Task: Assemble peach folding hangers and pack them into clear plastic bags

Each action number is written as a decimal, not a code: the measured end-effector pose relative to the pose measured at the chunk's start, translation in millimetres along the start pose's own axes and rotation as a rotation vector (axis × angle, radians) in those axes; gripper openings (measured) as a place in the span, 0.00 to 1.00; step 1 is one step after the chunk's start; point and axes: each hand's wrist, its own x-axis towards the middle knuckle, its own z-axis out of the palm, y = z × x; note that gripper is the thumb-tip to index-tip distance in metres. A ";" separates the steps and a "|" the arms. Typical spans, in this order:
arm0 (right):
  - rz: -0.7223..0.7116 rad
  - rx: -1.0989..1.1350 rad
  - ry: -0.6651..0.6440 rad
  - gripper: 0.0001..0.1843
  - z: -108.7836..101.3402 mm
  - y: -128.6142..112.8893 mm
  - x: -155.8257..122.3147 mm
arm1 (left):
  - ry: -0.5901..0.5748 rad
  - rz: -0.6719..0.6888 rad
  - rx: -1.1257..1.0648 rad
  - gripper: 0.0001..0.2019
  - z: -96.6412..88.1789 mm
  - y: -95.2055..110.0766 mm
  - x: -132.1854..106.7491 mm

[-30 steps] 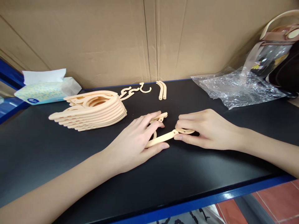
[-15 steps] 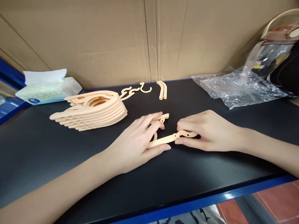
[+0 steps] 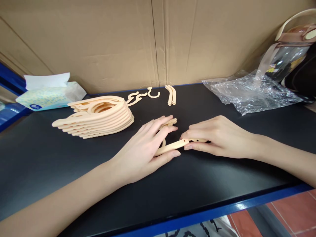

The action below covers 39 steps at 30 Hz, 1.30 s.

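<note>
One cream bar (image 3: 172, 146) on the surface (image 3: 172, 191), gripped by half-curled left hand (image 3: 142, 149), likely for steadiness; nearly closed right hand (image 3: 214, 136) pinches holed link (image 3: 199, 140) at bar's 3 o'clock. Engagement: can't tell.

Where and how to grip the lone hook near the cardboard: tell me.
I'd pinch the hook at the middle of its curve, coming down from the near side. The curve bulges to that side and opens toward the cardboard, which stands close behind. S-curved pieces lie left and curved strips right, so a sideways approach would likely be tighter.
</note>
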 end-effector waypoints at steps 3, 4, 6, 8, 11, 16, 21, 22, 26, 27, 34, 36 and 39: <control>0.011 0.008 0.020 0.15 -0.7 -0.4 -0.4 | 0.017 0.074 0.030 0.18 1.2 1.6 0.3; 0.010 0.009 0.024 0.15 -0.9 -0.6 -0.5 | 0.012 0.099 0.034 0.16 1.3 2.2 0.7; 0.006 0.010 0.026 0.15 -1.2 -1.3 -0.5 | -0.006 0.137 0.027 0.12 0.7 3.3 1.8; -0.003 0.008 0.027 0.16 -1.5 -2.2 -0.3 | -0.030 0.154 0.007 0.11 -1.0 3.9 3.3; -0.021 0.010 0.027 0.15 -1.6 -2.7 0.3 | -0.065 0.174 -0.013 0.13 -3.9 4.1 5.0; -0.025 0.036 0.002 0.15 -1.3 -1.7 0.6 | -0.084 0.177 -0.004 0.14 -4.9 3.9 4.1; -0.007 0.048 0.016 0.16 0.1 -1.8 0.0 | -0.089 0.192 0.011 0.15 -2.5 2.8 1.5; -0.001 0.043 0.021 0.16 0.6 -1.9 -0.1 | -0.090 0.194 0.012 0.15 -2.2 2.4 1.2; 0.002 0.024 0.040 0.11 1.6 -2.2 -0.4 | -0.094 0.191 0.014 0.16 -1.7 1.6 0.8; -0.002 0.027 0.043 0.10 1.3 -2.2 -0.4 | -0.096 0.189 0.010 0.16 -1.7 1.6 1.0; -0.047 0.150 0.078 0.09 -2.4 -1.8 0.5 | -0.095 0.142 -0.072 0.15 -5.8 4.5 3.7; -0.052 0.174 0.081 0.12 -2.7 -1.1 1.2 | -0.087 0.133 -0.083 0.14 -6.8 5.2 3.6; -0.039 0.128 0.057 0.16 -2.5 0.7 1.3 | -0.082 0.132 -0.093 0.13 -6.7 4.9 3.1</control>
